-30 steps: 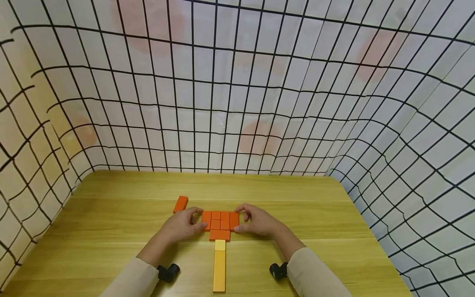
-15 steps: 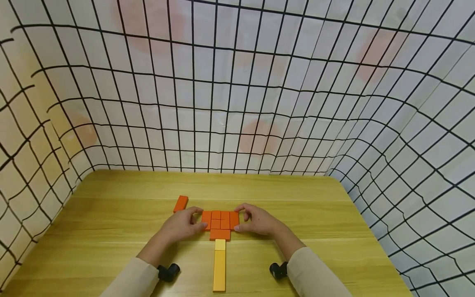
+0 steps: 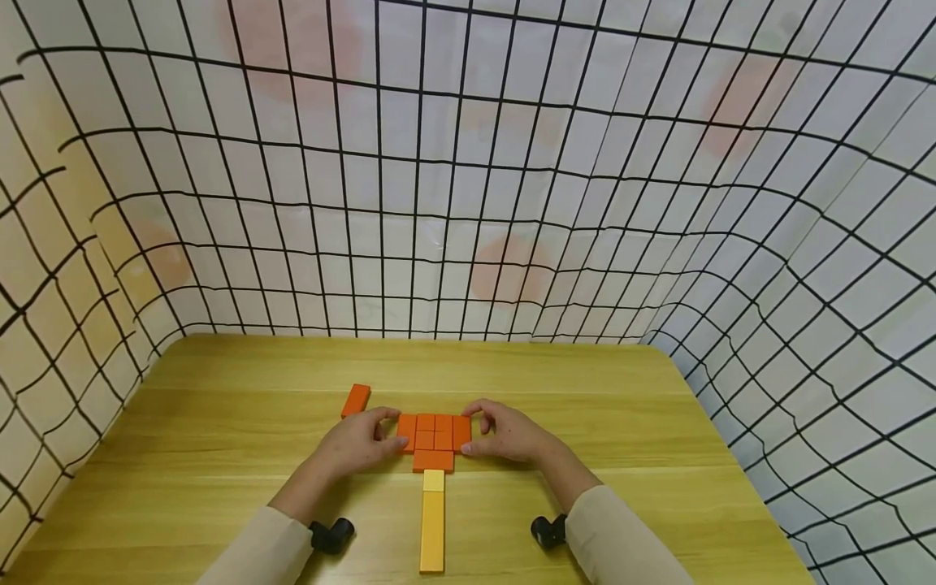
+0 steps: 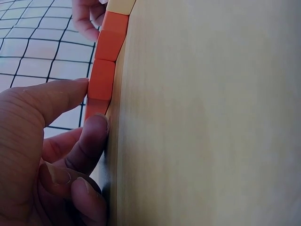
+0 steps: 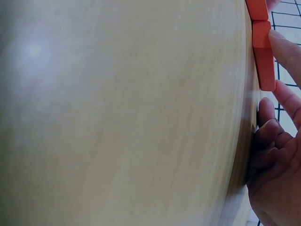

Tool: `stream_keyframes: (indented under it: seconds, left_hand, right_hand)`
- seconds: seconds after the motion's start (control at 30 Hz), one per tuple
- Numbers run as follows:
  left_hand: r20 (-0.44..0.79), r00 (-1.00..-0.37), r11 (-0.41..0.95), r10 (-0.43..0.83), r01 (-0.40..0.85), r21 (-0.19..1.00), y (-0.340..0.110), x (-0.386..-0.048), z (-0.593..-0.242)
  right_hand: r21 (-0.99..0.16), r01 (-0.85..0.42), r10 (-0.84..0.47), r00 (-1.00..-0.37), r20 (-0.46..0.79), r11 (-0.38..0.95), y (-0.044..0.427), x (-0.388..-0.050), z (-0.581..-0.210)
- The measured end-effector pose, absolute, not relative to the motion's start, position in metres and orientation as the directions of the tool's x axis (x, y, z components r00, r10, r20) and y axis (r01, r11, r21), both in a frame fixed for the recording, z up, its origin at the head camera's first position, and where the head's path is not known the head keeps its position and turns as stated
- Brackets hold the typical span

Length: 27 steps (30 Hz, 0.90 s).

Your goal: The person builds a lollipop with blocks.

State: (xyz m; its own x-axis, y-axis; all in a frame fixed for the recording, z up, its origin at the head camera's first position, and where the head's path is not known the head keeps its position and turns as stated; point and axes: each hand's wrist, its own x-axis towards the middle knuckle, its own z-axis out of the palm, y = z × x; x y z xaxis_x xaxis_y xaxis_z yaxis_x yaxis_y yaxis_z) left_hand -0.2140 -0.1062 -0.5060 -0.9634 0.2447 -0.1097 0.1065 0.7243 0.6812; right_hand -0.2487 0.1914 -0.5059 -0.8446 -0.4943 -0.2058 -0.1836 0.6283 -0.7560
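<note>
Flat orange blocks lie side by side in a row on the table. At the row's left end, my left hand (image 3: 358, 443) pinches an upright orange block (image 3: 406, 427) between thumb and index finger, its other fingers curled below in the left wrist view. Opposite it, my right hand (image 3: 515, 439) holds the right-end orange block (image 3: 461, 431) the same way. Smaller orange blocks (image 3: 425, 440) fill the middle. Below them lies a crosswise orange block (image 3: 433, 461), then a pale yellow square block (image 3: 434, 481) and a long yellow block (image 3: 432, 532).
One loose orange block (image 3: 356, 400) lies slanted beyond my left hand. The wooden table (image 3: 621, 406) is enclosed at the back and sides by white sheeting with a black grid (image 3: 439, 195). A black wrist camera (image 3: 332, 536) sits under each forearm.
Hands and blocks keep their places. Only the head view has shifted very slightly.
</note>
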Motion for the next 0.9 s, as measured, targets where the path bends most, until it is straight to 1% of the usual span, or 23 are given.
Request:
stream_keyframes:
  seconds: [0.9]
  left_hand:
    - [-0.112,-0.964,0.717,0.242,0.100,0.690,-0.1069,-0.2127,-0.5051]
  right_hand:
    - [-0.753,-0.178,-0.486,-0.849,-0.208,0.633,0.1905,-0.2478,-0.5048]
